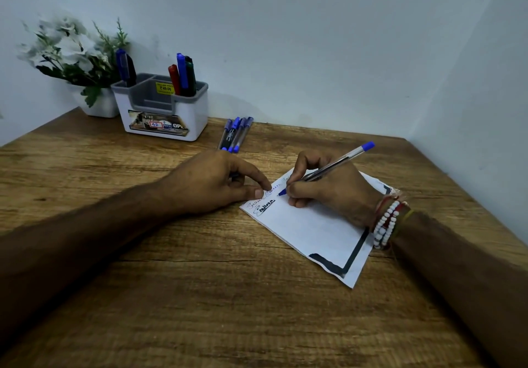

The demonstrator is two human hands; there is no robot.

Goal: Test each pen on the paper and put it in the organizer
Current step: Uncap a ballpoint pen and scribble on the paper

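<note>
Right hand (328,193) grips a clear blue ballpoint (333,167), tip on the paper (314,230), right of centre on the table (200,296). Left hand (217,182), fingers loosely bent, presses the paper's left corner. Loose blue pens (235,133) lie just beyond. Organizer (163,110) stands far left.

Your left forearm (85,239) comes in from 8 o'clock and runs toward 2 o'clock. Your left hand (211,182) lies palm down, index finger and thumb stretched toward 3 o'clock with their tips pressing the edge of the paper (314,230), the other fingers tucked under. Your right forearm (463,267) enters from 4 o'clock and heads toward 10 o'clock, with beaded bands (384,225) around the wrist (371,213). Your right hand (328,193) rests on its outer edge on the paper, thumb and fingers pinched round the pen (334,169), whose tip points to 8 o'clock.
</note>
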